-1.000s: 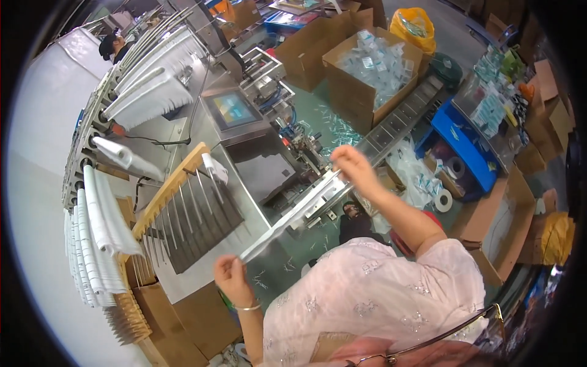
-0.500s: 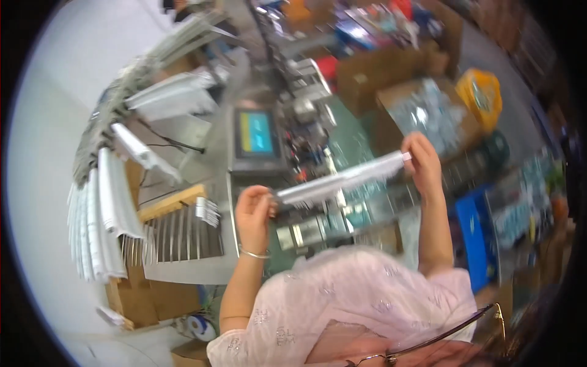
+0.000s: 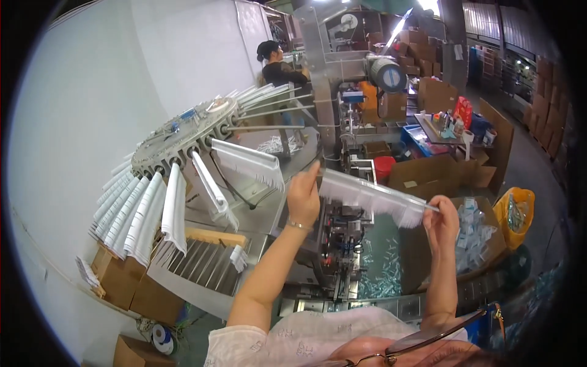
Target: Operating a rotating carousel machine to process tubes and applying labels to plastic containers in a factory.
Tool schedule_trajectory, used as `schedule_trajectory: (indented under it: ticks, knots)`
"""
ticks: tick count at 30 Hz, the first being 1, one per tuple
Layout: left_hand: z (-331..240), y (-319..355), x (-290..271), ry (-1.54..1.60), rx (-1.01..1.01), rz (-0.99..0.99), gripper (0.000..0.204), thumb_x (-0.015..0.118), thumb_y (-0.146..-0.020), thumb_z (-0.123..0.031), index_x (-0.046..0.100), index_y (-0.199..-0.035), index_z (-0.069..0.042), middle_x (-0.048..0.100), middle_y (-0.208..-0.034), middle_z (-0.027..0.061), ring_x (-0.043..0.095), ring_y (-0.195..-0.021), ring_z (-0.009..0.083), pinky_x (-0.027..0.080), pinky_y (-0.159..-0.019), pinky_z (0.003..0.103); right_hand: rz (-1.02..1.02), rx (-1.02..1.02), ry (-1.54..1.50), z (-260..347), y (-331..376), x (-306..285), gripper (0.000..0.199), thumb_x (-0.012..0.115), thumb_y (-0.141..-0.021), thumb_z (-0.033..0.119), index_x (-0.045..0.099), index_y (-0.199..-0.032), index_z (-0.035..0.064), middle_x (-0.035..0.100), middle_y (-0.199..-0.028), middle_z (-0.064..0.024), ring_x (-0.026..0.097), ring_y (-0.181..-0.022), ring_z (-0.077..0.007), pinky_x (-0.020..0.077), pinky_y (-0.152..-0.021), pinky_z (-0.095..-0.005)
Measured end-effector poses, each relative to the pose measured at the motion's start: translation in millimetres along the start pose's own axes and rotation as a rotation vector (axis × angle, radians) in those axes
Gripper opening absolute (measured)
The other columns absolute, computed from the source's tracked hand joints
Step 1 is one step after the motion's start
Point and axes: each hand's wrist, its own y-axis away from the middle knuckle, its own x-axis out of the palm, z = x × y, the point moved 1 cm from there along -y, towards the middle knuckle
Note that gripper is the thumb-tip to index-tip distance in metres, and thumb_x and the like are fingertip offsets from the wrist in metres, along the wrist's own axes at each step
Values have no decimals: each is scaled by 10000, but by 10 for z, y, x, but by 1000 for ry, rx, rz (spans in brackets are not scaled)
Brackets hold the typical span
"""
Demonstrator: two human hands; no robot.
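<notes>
- The step in hand looks like carrying a loaded rod to the rotating rack: the person holds a long rod of white sachets [image 3: 373, 197] level in the air, one end in each hand, just right of the rack's spoked wheel [image 3: 183, 131].
- The left hand [image 3: 304, 197] is closed round the rod's left end, fingers wrapped and thumb up; its grip is pressed together on the rod.
- The right hand [image 3: 441, 221] pinches the rod's right end between thumb and fingertips, so that grip too is clamped on the rod.
- The rod spans the gap between the two grips, sloping slightly down toward the right hand, with the fringe of sachets hanging below it.
- Relative to the wheel, the rod's left end is near a loaded arm [image 3: 247, 160] that juts out to the right of it; bare arms [image 3: 269, 113] stick out just above that one.
- My judgement: the next move calls for lining the rod's left end up with a free arm on the wheel and keeping it level so that the sachets do not slide off.
- Below the wheel lies a slatted metal chute [image 3: 202, 263], and cardboard boxes [image 3: 125, 287] stand under it.
- Behind the wheel another person [image 3: 278, 67] works at the machine.
</notes>
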Motion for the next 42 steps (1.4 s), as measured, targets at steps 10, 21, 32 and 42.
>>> schedule_trajectory:
  ticks: [10, 21, 32, 42]
  knots:
    - [216, -923, 133, -175, 128, -201, 395, 504, -695, 23, 580, -1060, -107, 485, -655, 93, 477, -642, 287, 354, -605, 397, 192, -83, -99, 5, -973, 309, 254, 420, -896, 216, 529, -928, -11, 592, -694, -101, 500, -510, -118, 393, -463, -212]
    - [-284, 255, -96, -145, 183, 142, 329, 548, -687, -24, 539, -1015, -36, 524, -840, 118, 480, -770, 295, 367, -679, 375, 371, -96, 208, -532, -1237, 1550, 172, 472, -897, 208, 534, -948, 56, 490, -706, 27, 389, -569, -29, 293, -512, -164]
    - [-939, 497, -1803, 182, 449, 384, 273, 613, -621, -2, 618, -892, -31, 518, -738, 63, 510, -611, 214, 400, -505, 311, 213, -106, -83, -1004, -1322, 1948, 211, 463, -907, 263, 549, -857, 77, 452, -607, 33, 367, -508, -35, 260, -457, -180]
    - [-1538, -132, -3597, 76, 287, 148, 347, 657, -606, -326, 545, -810, -69, 569, -804, 81, 536, -750, 232, 452, -674, 449, 256, -277, 110, -1171, -1360, 2049, 389, 393, -921, 374, 449, -649, 102, 377, -548, 42, 319, -481, -39, 239, -437, -182]
